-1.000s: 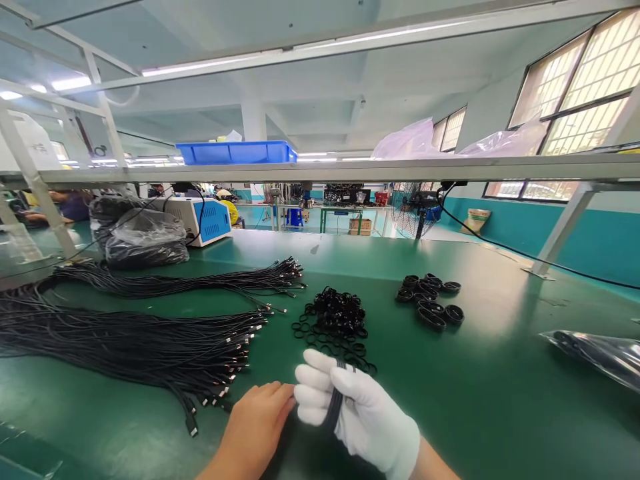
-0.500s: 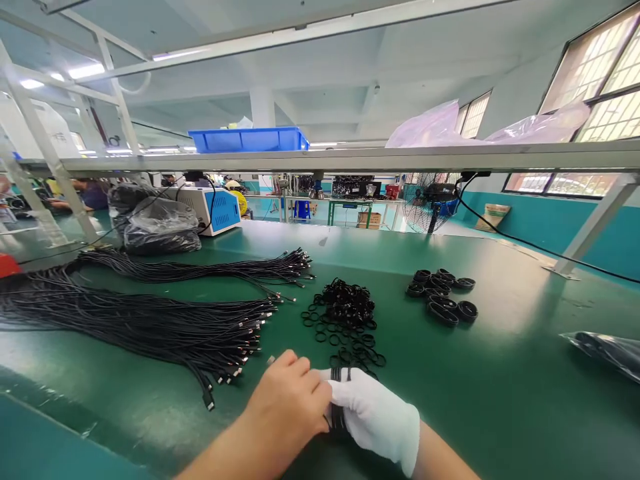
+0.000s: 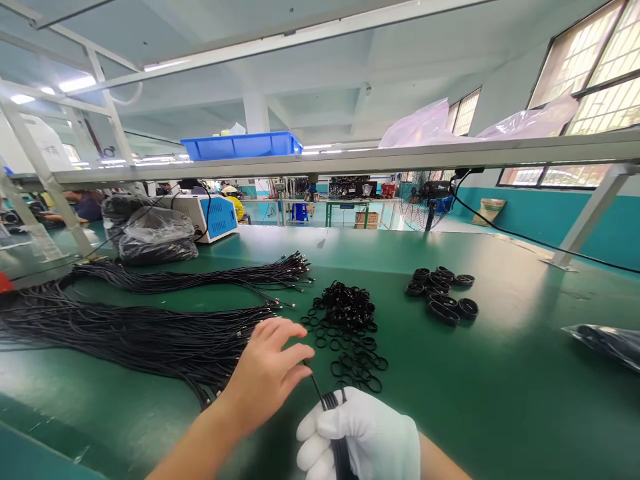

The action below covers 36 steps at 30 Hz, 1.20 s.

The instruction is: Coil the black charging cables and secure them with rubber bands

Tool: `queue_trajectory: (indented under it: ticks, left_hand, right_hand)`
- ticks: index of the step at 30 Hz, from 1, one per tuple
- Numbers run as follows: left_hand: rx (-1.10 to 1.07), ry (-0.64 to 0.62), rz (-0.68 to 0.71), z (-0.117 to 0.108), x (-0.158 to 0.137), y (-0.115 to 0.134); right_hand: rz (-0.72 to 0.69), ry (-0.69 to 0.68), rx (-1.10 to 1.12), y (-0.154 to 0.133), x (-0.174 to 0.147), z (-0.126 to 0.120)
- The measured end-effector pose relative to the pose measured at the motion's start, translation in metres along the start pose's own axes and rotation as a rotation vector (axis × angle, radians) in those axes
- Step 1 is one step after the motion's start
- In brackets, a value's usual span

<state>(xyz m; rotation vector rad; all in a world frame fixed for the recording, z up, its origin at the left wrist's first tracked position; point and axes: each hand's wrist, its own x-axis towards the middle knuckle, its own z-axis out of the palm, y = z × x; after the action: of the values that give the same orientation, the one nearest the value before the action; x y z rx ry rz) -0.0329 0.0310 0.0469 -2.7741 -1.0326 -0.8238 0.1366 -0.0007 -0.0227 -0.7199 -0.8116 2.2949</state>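
Note:
A black cable [image 3: 343,457] is coiled in several loops inside my right hand [image 3: 367,427], which wears a white glove and is closed on it. One end of that cable rises from the coil to my bare left hand [image 3: 275,360], where the thumb and a finger meet around its tip. The other fingers of this hand are slightly raised. Beyond my hands lies a pile of small black rings [image 3: 347,308], with several loose ones nearer me. Long black cables [image 3: 150,327] are spread to the left, and the left hand hides some of their connector ends.
Coiled black cables [image 3: 443,293] sit at right on the green table [image 3: 500,387]. A clear bag [image 3: 607,343] lies at the right edge. Behind stand a bagged bundle [image 3: 155,233] and a blue-and-white machine [image 3: 220,217]. Overhead, a shelf [image 3: 340,160] carries a blue bin [image 3: 240,145].
My left hand has moved up and away from the right, drawing a cable end out from the coil. The right hand has turned and lowered slightly, its fingers now wrapped around the loops.

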Motion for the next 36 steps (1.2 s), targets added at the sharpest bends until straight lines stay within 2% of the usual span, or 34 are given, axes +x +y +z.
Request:
queue_trajectory:
  ticks: [1,3,6,9,11,13,14,16,18,22,25,31,34,36]
  left_hand:
    - [0.017,0.058,0.027,0.0,-0.003,0.002]
    - [0.008,0.044,0.109,0.002,-0.009,0.008]
    - [-0.03,-0.115,0.154,0.005,-0.01,0.013]
    - [-0.146,-0.256,0.106,0.004,-0.005,0.01]
    - [-0.367,-0.322,-0.029,0.004,-0.002,0.005]
    - [-0.715,-0.361,-0.274,0.008,-0.003,0.002]
    - [-0.877,-0.372,-0.392,0.012,-0.004,0.003]
    - [-1.102,-0.382,-0.538,0.025,-0.01,0.007]
    - [-1.28,-0.331,-0.59,0.041,-0.016,0.016]
    - [-1.698,-0.072,-0.669,0.064,-0.019,0.035]
    - [-1.737,-0.012,-0.65,0.067,-0.014,0.037]
    - [-1.605,-0.107,-0.587,0.069,-0.017,0.033]
    - [-1.552,-0.068,-0.539,0.065,-0.02,0.036]
    - [-1.418,-0.027,-0.512,0.057,-0.021,0.041]
  right_hand:
    - [0.007,-0.013,0.017,0.0,0.001,-0.002]
    - [0.022,-0.065,0.049,0.002,0.002,-0.006]
    - [0.037,-0.169,0.085,0.007,0.003,-0.014]
    - [0.032,-0.232,0.088,0.01,0.001,-0.019]
    - [0.037,-0.26,0.066,0.008,-0.001,-0.019]
    - [0.046,-0.307,0.079,0.005,-0.005,-0.017]
    - [0.043,-0.331,0.098,0.003,-0.006,-0.016]
    - [0.022,-0.362,0.126,0.0,-0.008,-0.014]
    - [-0.024,-0.36,0.122,0.0,-0.01,-0.013]
    - [-0.111,-0.331,0.049,0.004,-0.009,-0.014]
    - [-0.173,-0.319,0.002,0.005,-0.007,-0.015]
    - [-0.19,-0.27,-0.076,-0.001,-0.009,-0.022]
    - [-0.199,-0.189,-0.184,-0.006,-0.011,-0.025]
    - [-0.179,-0.205,-0.246,-0.011,-0.014,-0.023]
